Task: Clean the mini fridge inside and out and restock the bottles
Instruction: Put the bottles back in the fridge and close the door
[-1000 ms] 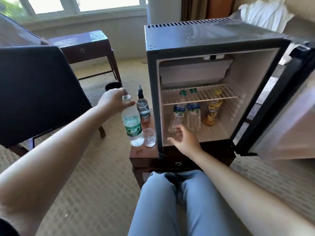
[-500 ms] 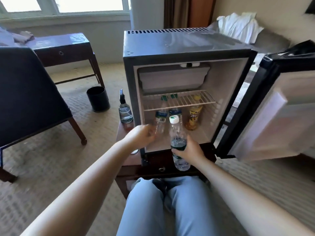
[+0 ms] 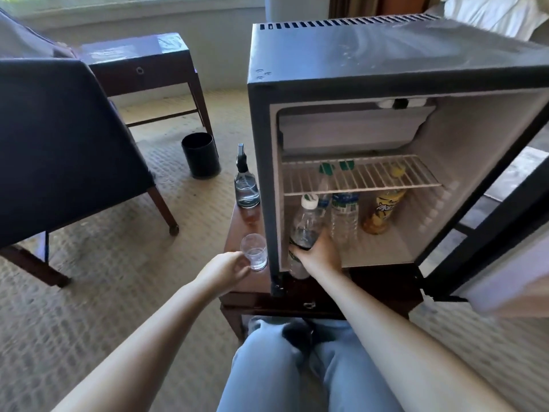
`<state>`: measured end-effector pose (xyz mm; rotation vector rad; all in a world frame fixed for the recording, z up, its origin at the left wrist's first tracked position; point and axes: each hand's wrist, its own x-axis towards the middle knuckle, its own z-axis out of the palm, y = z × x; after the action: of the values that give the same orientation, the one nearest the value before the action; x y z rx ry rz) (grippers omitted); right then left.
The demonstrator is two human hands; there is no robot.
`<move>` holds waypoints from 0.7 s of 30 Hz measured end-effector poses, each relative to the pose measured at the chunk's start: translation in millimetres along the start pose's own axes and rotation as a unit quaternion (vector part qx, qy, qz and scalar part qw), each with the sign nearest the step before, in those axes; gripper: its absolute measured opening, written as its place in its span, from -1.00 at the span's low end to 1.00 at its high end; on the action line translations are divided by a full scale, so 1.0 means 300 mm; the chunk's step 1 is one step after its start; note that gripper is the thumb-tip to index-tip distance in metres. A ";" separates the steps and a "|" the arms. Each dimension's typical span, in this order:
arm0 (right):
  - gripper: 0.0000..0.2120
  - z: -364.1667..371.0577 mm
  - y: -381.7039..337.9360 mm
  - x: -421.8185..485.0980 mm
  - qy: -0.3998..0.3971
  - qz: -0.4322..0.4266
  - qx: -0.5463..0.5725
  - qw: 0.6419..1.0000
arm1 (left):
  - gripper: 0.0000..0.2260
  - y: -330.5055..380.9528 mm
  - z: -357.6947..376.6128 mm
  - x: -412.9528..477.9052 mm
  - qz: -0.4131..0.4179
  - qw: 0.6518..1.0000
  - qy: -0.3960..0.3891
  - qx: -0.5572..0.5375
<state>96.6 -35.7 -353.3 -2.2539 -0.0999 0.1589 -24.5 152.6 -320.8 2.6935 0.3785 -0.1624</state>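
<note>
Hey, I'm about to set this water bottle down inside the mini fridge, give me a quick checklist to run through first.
1. The fridge door stands open: ok.
2. The right hand grips the water bottle around its body: ok.
3. The white cap is on the bottle: ok.
4. Bare fridge floor in front of the green-capped bottles: ok.
5. Whether the left hand has a hold on the glass: cannot tell; its fingers are at the base.
</note>
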 end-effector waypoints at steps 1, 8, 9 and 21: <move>-0.26 -0.004 0.003 -0.010 0.000 0.000 -0.007 1.000 | -0.82 0.005 0.000 0.015 0.002 1.000 0.005 -0.009; -0.35 -0.008 -0.005 -0.089 -0.019 0.048 -0.062 0.997 | -0.82 0.037 0.026 0.052 0.019 0.999 0.012 -0.039; -0.36 -0.003 -0.013 -0.097 -0.017 0.049 -0.060 0.997 | -0.82 0.034 0.033 0.048 0.022 0.999 0.015 -0.046; -0.36 0.033 -0.136 0.101 0.003 0.039 0.086 0.996 | -0.82 -0.076 0.055 0.004 0.004 0.999 0.003 -0.051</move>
<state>124.4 1.5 -330.3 -2.0877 0.0049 0.1940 -30.7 166.0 -344.7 2.5960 0.3675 -0.1293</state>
